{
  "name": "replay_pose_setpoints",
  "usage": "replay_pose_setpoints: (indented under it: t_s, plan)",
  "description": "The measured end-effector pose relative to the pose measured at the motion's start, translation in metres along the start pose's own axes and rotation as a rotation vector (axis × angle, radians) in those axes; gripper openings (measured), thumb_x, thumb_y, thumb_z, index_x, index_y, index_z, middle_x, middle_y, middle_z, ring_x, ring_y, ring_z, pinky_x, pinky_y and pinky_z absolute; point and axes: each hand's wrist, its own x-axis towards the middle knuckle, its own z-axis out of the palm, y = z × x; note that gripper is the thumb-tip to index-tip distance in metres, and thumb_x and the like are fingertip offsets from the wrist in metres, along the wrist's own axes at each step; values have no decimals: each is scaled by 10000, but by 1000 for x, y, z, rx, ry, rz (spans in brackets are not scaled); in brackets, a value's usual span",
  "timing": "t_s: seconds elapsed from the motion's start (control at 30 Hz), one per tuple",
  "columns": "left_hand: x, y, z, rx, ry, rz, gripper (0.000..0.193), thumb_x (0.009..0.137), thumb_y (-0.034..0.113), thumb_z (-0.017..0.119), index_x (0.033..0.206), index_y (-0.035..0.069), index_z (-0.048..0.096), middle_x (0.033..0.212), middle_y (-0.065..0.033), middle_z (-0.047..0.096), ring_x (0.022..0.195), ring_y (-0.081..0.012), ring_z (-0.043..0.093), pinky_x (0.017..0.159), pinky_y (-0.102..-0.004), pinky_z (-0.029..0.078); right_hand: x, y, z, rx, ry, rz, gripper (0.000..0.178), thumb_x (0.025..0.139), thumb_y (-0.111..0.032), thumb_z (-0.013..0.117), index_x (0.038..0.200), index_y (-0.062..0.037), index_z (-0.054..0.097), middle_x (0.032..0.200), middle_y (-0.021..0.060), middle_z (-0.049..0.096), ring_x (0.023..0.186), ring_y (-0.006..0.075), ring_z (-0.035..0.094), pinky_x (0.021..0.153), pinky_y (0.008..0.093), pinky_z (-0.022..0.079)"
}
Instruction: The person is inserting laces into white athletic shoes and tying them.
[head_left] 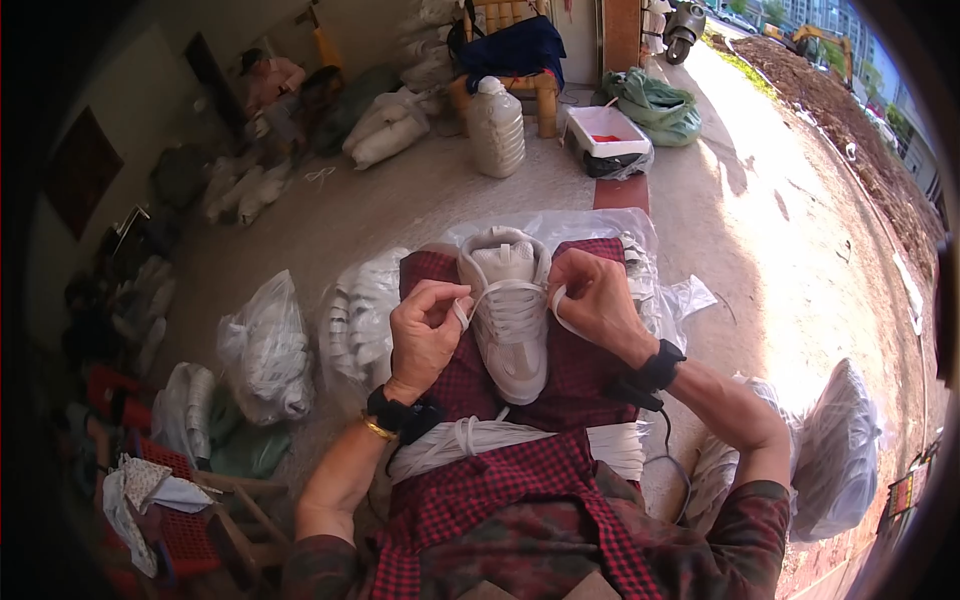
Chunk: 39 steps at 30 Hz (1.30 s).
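Observation:
A white sneaker [513, 340] rests on my lap over a red and black checked apron [500, 470], its toe toward me. White shoelaces [510, 287] cross its tongue. On the left of the shoe, my left hand [425, 335] pinches one lace end between thumb and fingers. At the other side my right hand [597, 300] pinches the other end, with a loop of lace hanging below the fingers. Both laces run from the hands to the top of the shoe. A bundle of white laces [470, 440] lies across my waist.
Plastic bags of white shoes [365, 315] sit left of my knees; another clear bag [270, 345] stands farther left. Wrapped bundles [835, 450] are at the right. Ahead are a large plastic jug [495, 130], a white box [606, 132] and a green sack [655, 108]. A person [270, 85] sits far left.

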Motion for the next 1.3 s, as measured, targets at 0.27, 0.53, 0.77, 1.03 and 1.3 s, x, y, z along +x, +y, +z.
replay_pose_setpoints:
  t_s: [0.27,0.53,0.77,1.03,1.3]
  plan:
    - [1,4,4,14,65,25,103,892,-46,687,990,-16,689,985,-46,661,806,-82,666,688,-224,546,7,9,0,50,-36,-9,115,792,-41,677,904,-12,674,727,29,666,660,79,606,605,253,485]
    - [4,7,9,148,92,148,73,892,-19,707,962,-2,694,944,-8,636,672,-7,525,578,-191,445,5,10,2,50,-39,-11,149,800,-52,693,936,1,665,781,39,686,694,91,623,637,255,493]
    - [6,-4,15,39,118,167,72,903,-23,682,973,-4,675,947,-35,630,748,-61,641,644,-214,544,5,18,1,112,-48,-5,176,809,-55,693,973,-3,662,800,40,691,718,94,628,654,255,498]
    - [10,3,11,347,39,330,154,824,-73,691,954,8,673,894,-44,602,686,-98,638,584,-231,543,5,12,-1,147,-70,-2,239,840,-30,687,1072,-8,633,790,13,668,734,77,610,676,245,499]
    - [31,29,1,355,-181,161,224,805,-93,656,1005,7,646,858,-77,566,715,-204,640,633,-300,536,14,-13,-22,19,-320,10,295,870,-27,665,1162,-30,625,840,11,644,785,71,591,711,256,494]
